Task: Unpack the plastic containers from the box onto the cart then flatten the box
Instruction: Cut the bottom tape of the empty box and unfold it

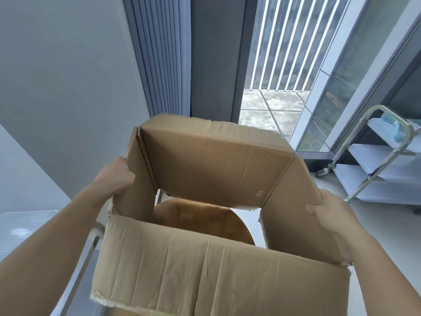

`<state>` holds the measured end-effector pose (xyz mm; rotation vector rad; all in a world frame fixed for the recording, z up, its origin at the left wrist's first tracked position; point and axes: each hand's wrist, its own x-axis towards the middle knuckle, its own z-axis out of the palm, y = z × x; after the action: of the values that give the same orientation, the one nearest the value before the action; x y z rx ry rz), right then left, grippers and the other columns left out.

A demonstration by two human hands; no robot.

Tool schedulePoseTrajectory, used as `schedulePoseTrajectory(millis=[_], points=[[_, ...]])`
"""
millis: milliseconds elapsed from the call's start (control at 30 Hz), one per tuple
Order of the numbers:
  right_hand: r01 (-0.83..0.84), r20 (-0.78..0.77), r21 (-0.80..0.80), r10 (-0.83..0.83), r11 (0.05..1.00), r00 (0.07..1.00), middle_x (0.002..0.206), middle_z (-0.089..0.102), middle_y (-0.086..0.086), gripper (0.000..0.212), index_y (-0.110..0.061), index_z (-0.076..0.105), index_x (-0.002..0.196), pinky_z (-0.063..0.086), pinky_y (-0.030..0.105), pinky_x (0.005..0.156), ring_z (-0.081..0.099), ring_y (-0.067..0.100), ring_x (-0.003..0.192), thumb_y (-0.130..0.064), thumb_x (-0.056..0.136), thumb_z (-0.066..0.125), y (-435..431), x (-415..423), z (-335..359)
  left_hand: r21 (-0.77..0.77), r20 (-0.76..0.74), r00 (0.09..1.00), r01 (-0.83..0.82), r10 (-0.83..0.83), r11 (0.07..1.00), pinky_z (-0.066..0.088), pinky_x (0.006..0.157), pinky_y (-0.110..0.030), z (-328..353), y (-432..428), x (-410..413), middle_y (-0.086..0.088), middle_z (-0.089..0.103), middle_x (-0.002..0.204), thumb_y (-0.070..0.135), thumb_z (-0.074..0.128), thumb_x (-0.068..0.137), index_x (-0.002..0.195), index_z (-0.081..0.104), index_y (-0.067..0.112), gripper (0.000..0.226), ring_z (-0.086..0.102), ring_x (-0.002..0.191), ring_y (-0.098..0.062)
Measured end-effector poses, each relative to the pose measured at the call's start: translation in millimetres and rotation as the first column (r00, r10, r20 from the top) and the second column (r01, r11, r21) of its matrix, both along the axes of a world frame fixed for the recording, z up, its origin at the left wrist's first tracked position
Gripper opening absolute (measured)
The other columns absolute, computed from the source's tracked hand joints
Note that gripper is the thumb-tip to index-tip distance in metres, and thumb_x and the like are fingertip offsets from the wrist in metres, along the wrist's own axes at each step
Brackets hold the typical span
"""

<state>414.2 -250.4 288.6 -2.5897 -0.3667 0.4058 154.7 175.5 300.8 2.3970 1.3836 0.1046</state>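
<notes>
A brown cardboard box (205, 169) is held up in front of me, open at both ends so I look straight through it. My left hand (116, 176) grips its left wall from outside. My right hand (328, 213) grips its right wall, thumb on the panel. Nothing is inside the box. A clear plastic container (25, 226) lies at the lower left, on the cart whose metal rail (91, 245) shows beside my left forearm.
A round wooden stool top (205, 220) shows through the box below. A metal trolley with white shelves (382, 165) stands at the right by a glass wall. An open door ahead leads to a tiled balcony with white railing (278, 49).
</notes>
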Motion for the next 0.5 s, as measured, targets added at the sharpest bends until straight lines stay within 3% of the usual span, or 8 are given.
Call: schedulePoseTrajectory(millis=[133, 233, 300, 500], points=[[-0.015, 0.033, 0.04, 0.014, 0.999, 0.999, 0.095, 0.068, -0.002, 0.023, -0.031, 0.06, 0.108, 0.049, 0.034, 0.072, 0.063, 0.021, 0.085, -0.021, 0.088, 0.065, -13, 4, 30, -0.023, 0.135, 0.991, 0.009, -0.006, 1.0, 0.043, 0.055, -0.033, 24, 4, 23, -0.02, 0.059, 0.079, 0.002, 0.05, 0.083, 0.088, 0.055, -0.004, 0.01, 0.057, 0.067, -0.032], [-0.045, 0.064, 0.079, 0.04, 0.996, 0.997, 0.095, 0.069, -0.004, 0.025, -0.033, 0.061, 0.11, 0.048, 0.034, 0.07, 0.064, 0.02, 0.086, -0.02, 0.089, 0.065, -21, 2, 47, -0.09, 0.23, 0.973, 0.003, 0.018, 0.996, 0.03, 0.048, -0.03, 37, 2, 43, -0.015, 0.048, 0.065, -0.002, 0.047, 0.08, 0.07, 0.048, 0.001, 0.01, 0.046, 0.056, -0.026], [-0.062, 0.098, 0.062, 0.056, 0.996, 0.994, 0.097, 0.069, -0.006, 0.027, -0.037, 0.06, 0.112, 0.046, 0.034, 0.071, 0.063, 0.021, 0.088, -0.022, 0.09, 0.064, -25, -1, 55, -0.134, 0.285, 0.957, -0.006, 0.044, 0.991, 0.027, 0.047, -0.027, 43, 3, 56, -0.013, 0.045, 0.062, -0.002, 0.046, 0.08, 0.07, 0.045, 0.004, 0.012, 0.042, 0.053, -0.025], [-0.135, 0.204, 0.009, 0.13, 0.991, 0.97, 0.103, 0.069, -0.01, 0.037, -0.05, 0.054, 0.12, 0.049, 0.039, 0.083, 0.059, 0.021, 0.098, -0.027, 0.092, 0.06, -43, -26, 64, -0.326, 0.513, 0.83, -0.047, 0.218, 0.944, 0.048, 0.066, -0.042, 51, -6, 90, -0.015, 0.051, 0.075, 0.006, 0.045, 0.088, 0.078, 0.046, 0.006, 0.009, 0.054, 0.066, -0.03]])
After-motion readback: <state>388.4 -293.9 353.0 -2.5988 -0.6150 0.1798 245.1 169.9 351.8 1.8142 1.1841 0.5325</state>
